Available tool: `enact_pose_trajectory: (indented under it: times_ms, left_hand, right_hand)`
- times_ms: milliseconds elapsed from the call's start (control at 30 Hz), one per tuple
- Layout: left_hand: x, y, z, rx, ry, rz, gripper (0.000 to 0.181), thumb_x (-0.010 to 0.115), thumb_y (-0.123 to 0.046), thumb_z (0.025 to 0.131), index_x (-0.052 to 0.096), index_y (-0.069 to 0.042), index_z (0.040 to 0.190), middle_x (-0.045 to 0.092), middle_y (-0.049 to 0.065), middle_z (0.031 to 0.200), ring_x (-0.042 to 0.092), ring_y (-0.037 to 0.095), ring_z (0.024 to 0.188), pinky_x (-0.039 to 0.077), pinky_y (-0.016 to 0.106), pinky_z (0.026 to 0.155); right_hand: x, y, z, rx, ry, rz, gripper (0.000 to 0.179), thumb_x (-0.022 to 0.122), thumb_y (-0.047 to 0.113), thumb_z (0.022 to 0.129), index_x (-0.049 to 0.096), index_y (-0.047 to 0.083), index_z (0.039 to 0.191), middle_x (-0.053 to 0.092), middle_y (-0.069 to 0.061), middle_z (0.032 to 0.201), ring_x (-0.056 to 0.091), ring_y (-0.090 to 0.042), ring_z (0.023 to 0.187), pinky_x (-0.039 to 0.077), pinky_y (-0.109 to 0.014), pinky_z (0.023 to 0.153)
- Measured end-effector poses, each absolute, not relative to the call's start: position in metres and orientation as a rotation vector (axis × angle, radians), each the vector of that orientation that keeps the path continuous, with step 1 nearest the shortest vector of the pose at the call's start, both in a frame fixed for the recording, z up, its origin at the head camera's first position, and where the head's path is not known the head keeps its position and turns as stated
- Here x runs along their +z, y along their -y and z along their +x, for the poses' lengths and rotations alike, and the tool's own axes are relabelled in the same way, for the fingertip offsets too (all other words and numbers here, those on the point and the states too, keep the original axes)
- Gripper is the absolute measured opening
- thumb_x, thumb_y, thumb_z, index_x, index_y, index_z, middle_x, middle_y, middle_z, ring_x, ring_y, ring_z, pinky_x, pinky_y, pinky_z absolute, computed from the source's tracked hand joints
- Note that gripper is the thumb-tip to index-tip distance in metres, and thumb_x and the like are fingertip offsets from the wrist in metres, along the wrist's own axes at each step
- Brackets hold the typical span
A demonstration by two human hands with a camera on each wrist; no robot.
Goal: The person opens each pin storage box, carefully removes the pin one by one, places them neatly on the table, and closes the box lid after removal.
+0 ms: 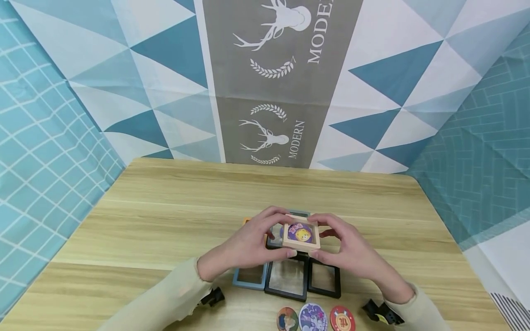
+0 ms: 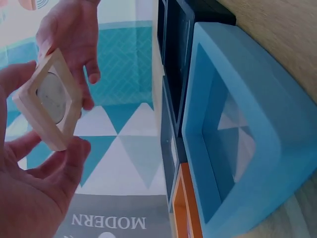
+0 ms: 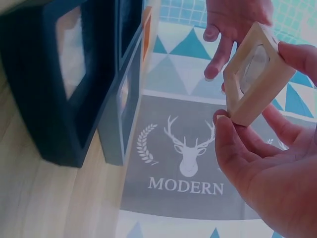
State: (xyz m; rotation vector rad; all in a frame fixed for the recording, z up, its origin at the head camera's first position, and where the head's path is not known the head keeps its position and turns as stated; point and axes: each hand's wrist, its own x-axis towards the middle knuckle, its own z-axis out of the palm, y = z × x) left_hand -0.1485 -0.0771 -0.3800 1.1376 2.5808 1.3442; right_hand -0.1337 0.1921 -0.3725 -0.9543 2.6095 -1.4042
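A small pale wooden display frame [image 1: 301,248] with a clear window is held up above the other frames. Inside it sits a round purple badge [image 1: 299,233] with a yellow cartoon animal. My left hand [image 1: 256,241] holds the left side, thumb at the near corner and fingers at the far one. On the right side, my right hand [image 1: 352,250] grips it the same way. From the left wrist, the wooden frame [image 2: 69,134] shows its window and the badge's plain back. The right wrist view shows the wooden frame [image 3: 262,94] tilted between both hands.
Below the hands lie a large black frame [image 1: 268,288], a smaller black frame [image 1: 325,292], a blue frame [image 1: 248,285] and a partly covered orange frame [image 2: 181,208]. Three round badges, including a red one [image 1: 342,318], lie near the front edge of the wooden table [image 1: 165,207].
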Motion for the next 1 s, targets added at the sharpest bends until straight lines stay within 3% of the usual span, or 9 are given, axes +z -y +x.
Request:
enact_pose_trajectory:
  times_ms: [100, 533, 1000]
  left_hand:
    - [-0.380, 0.075, -0.150, 1.458, -2.538, 1.148, 0.048, 0.078, -0.035, 0.086, 0.062, -0.021, 0.129, 0.050, -0.002, 0.137, 0.055, 0.015, 0.109, 0.057, 0.035, 0.075]
    - [-0.377, 0.072, -0.148, 1.704, -2.493, 1.106, 0.049, 0.084, -0.024, 0.083, 0.066, -0.016, 0.127, 0.055, 0.001, 0.133, 0.057, 0.018, 0.111, 0.058, 0.028, 0.076]
    - [-0.376, 0.072, -0.146, 1.739, -2.447, 1.016, 0.052, 0.085, -0.019, 0.081, 0.063, -0.009, 0.128, 0.056, 0.003, 0.132, 0.060, 0.019, 0.112, 0.056, 0.031, 0.085]
  right_hand:
    - [-0.371, -0.189, -0.133, -1.443, -2.628, -0.905, 0.061, 0.081, 0.017, 0.085, 0.052, 0.015, 0.138, 0.056, -0.004, 0.134, 0.054, -0.023, 0.118, 0.053, -0.040, 0.090]
    - [-0.376, -0.171, -0.123, -1.685, -2.666, -0.732, 0.084, 0.081, 0.010, 0.083, 0.035, 0.007, 0.153, 0.047, -0.013, 0.146, 0.049, -0.027, 0.126, 0.044, -0.020, 0.098]
    - [-0.380, -0.163, -0.118, -1.850, -2.594, -0.573, 0.079, 0.079, 0.004, 0.084, 0.036, -0.004, 0.150, 0.047, -0.019, 0.144, 0.052, -0.032, 0.121, 0.041, -0.015, 0.100]
